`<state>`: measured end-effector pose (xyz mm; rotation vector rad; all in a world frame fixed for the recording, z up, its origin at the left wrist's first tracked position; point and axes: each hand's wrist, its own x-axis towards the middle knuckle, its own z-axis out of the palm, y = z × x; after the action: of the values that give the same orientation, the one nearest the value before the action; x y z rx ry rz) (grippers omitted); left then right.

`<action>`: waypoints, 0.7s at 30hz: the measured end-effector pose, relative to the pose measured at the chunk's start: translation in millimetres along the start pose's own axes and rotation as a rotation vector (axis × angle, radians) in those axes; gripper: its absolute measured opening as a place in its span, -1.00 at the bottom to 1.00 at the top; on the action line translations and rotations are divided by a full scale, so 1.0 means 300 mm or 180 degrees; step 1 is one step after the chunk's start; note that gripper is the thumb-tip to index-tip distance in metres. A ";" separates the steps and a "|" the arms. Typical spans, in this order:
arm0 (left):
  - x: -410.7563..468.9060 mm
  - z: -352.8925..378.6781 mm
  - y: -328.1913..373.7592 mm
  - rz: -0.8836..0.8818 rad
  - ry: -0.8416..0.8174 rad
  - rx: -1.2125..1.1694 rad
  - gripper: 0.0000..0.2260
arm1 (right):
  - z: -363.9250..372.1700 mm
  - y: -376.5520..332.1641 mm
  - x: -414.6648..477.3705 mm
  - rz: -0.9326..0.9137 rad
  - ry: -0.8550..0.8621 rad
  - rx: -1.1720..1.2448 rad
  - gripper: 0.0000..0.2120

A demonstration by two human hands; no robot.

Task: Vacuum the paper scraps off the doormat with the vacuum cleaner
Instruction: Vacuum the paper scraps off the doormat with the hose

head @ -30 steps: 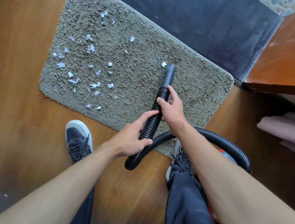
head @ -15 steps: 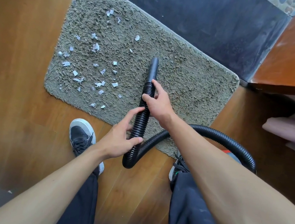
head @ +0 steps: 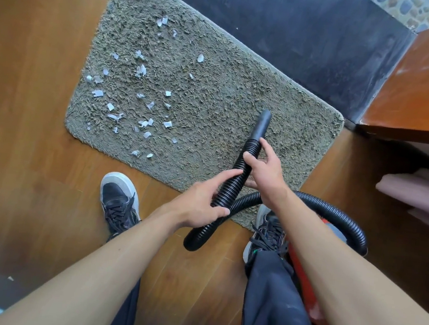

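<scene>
The right hand [head: 266, 168] has its fingers [head: 265, 144] curled round the black ribbed hose [head: 232, 183] just behind the smooth nozzle [head: 261, 126], and the left hand [head: 197, 206] wraps its fingers [head: 217, 211] round the hose lower down. The nozzle points onto the doormat [head: 217, 82] just beyond the right fingers, while the paper scraps [head: 133, 110] lie on the mat well to the left of both grips. The red vacuum cleaner [head: 315, 307] is mostly hidden behind the right forearm [head: 342, 270] and trouser leg [head: 272, 302], and I cannot tell whether the tip touches the pile.
</scene>
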<state>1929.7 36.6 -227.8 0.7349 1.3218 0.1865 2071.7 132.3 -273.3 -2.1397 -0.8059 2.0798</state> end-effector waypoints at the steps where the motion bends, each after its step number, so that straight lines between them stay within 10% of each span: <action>1: -0.006 0.000 -0.007 0.0000 0.0017 0.0024 -0.25 | 0.004 0.002 -0.003 0.0014 -0.0004 -0.0016 -0.41; 21: -0.331 -0.050 -0.312 -0.0288 0.0464 -0.1930 -0.27 | 0.435 0.084 -0.115 0.0115 -0.0707 -0.0898 -0.37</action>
<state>1863.3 -80.8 -202.9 0.1489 1.3358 0.5478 1958.1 55.8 -263.7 -2.0840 -1.1566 2.3798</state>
